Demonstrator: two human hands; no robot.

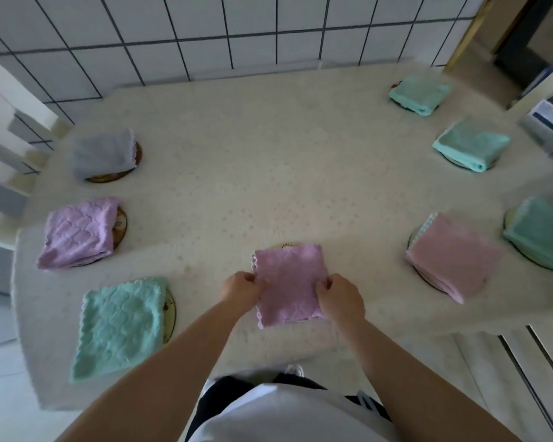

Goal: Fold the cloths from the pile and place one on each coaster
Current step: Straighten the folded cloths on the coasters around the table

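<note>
The tabletop (pixel 268 161) is covered with a pale cloth and carries a ring of coasters, and almost every one already has a folded cloth on it. On the left side lie a mint cloth (pixel 122 323) at the near edge, a lilac cloth (pixel 79 232) behind it and a grey cloth (pixel 104 154) farther back. On the right side lie a pink cloth (pixel 452 261), a green cloth (pixel 543 237) at the edge of the view, and two more mint cloths (pixel 470 145) (pixel 419 94) toward the far corner. No pile of unfolded cloths is visible, so this seems to be the last piece.

In the near middle, the folded pink-lilac cloth (pixel 289 283) is held by both sides. The left hand (pixel 241 290) pinches its left edge and the right hand (pixel 340 296) pinches its right edge, each grip clamped on the fabric. A small part of the last coaster (pixel 288 246) shows just beyond the far edge of this cloth. I judge that only setting it down squarely and letting go is left.
</note>
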